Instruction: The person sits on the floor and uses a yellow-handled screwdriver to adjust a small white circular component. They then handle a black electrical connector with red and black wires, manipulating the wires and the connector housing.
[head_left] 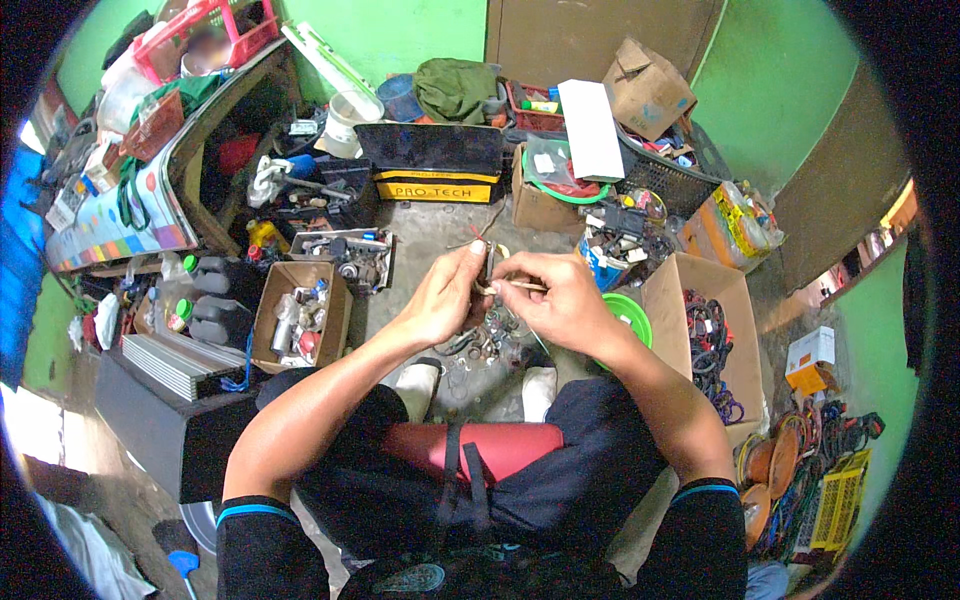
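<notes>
In front of me, above the floor, my left hand point(447, 290) is closed around a small dark part with thin wires point(480, 232) sticking up past its thumb. The part's exact kind is hidden by the fingers. My right hand point(562, 300) meets it from the right, fingertips pinching a thin pale cord point(532, 287) that runs across to the left hand. Both hands nearly touch each other. Beneath them, a pile of small metal parts point(490, 340) lies on the grey floor between my feet.
An open black toolbox point(430, 150) stands ahead. Cardboard boxes of parts point(268, 315) and of cables point(655, 310) flank me, with a green basin point(628, 318) at right. A black case point(170, 440) bearing finned metal sits left. Crates and coiled cables point(790, 470) lie lower right.
</notes>
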